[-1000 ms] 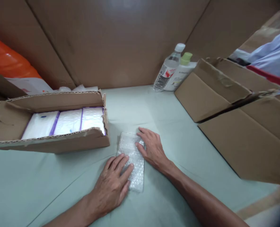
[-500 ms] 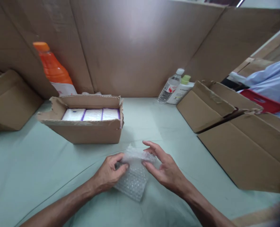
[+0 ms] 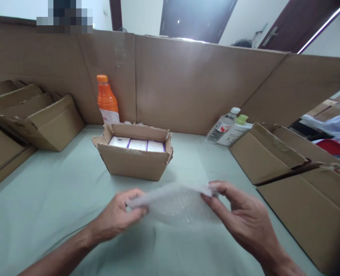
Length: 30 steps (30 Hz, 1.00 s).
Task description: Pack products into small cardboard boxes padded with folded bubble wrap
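Observation:
A sheet of bubble wrap (image 3: pixel 178 207), blurred by motion, stretches between my two hands above the green cloth. Its left end is pinched between the thumb and fingers of my left hand (image 3: pixel 118 214). At the other end, my right hand (image 3: pixel 241 214) grips the upper right corner the same way. Just beyond the wrap stands an open cardboard box (image 3: pixel 135 163). Inside it, several white packs (image 3: pixel 138 144) with purple edges sit in a row.
An orange bottle (image 3: pixel 107 99) stands behind the box, against a cardboard wall (image 3: pixel 187 84). To the right lean a clear plastic bottle (image 3: pixel 221 128) and a white bottle with a green cap (image 3: pixel 237 132). Cardboard boxes flank both sides: left (image 3: pixel 52 122), right (image 3: pixel 308 207).
My hands have moved apart, and the bubble wrap is now spread wide between them. My right hand has closed on its corner. The view has tilted up and turned left.

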Each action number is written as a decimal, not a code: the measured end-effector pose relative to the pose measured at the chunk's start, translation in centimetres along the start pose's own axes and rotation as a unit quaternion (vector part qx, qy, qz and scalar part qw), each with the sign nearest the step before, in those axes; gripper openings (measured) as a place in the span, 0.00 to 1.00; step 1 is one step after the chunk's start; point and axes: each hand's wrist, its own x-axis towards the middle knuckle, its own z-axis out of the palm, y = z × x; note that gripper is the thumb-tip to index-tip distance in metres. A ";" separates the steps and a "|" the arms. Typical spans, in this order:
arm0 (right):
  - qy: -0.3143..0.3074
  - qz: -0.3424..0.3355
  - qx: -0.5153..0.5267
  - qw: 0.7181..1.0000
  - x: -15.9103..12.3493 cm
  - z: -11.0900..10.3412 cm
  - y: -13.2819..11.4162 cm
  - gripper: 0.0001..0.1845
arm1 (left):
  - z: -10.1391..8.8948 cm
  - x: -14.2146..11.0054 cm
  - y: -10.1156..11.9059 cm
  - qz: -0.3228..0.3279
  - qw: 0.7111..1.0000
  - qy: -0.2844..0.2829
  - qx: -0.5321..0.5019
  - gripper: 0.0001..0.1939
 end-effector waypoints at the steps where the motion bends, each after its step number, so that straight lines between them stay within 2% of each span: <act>1: 0.024 0.014 0.013 1.000 0.7 0.2 -0.1 0.03 | -1.3 -0.1 1.2 0.029 0.999 0.041 -0.018 0.10; 4: 0.080 0.051 0.078 0.992 4.0 1.7 -0.2 0.07 | -4.9 0.8 5.2 0.128 0.977 0.170 -0.029 0.14; 6: 0.100 0.054 0.123 0.986 7.1 3.3 -0.1 0.09 | -7.0 2.3 7.9 0.177 0.954 0.241 0.024 0.13; 9: 0.081 0.039 0.145 0.985 12.2 5.7 0.6 0.09 | -10.0 5.3 10.9 0.195 0.926 0.292 0.136 0.13; 11: 0.026 0.039 0.081 0.996 14.9 7.0 1.0 0.07 | -11.9 7.2 11.8 0.158 0.918 0.278 0.235 0.12; 13: -0.068 0.049 -0.060 0.995 16.8 7.9 1.1 0.04 | -13.5 8.7 11.7 0.090 0.897 0.240 0.359 0.10; 14: -0.123 0.049 -0.146 0.980 17.3 8.3 0.9 0.03 | -14.1 9.3 11.5 0.057 0.883 0.217 0.412 0.08; 16: -0.219 0.035 -0.283 0.933 18.0 9.0 0.2 0.06 | -14.8 10.2 10.7 0.009 0.863 0.171 0.475 0.05; 18: -0.270 0.014 -0.349 0.897 18.3 9.7 -0.7 0.09 | -15.0 11.0 10.0 -0.019 0.860 0.134 0.493 0.06; 22: -0.323 -0.011 -0.386 0.864 18.9 11.2 -1.9 0.12 | -14.8 12.0 9.9 -0.076 0.846 0.087 0.520 0.03; 25: -0.342 -0.028 -0.407 0.847 19.1 11.2 -2.2 0.12 | -15.0 11.6 10.8 -0.102 0.832 0.082 0.539 0.07; 27: -0.321 -0.042 -0.419 0.848 18.8 10.5 -2.5 0.10 | -15.1 10.6 11.6 -0.096 0.816 0.122 0.557 0.13; 29: -0.264 -0.065 -0.425 0.863 18.5 9.6 -2.9 0.09 | -15.0 9.5 12.0 -0.045 0.805 0.176 0.565 0.20; 30: -0.236 -0.076 -0.417 0.874 18.4 9.3 -3.0 0.09 | -14.9 9.1 12.1 -0.010 0.809 0.183 0.558 0.21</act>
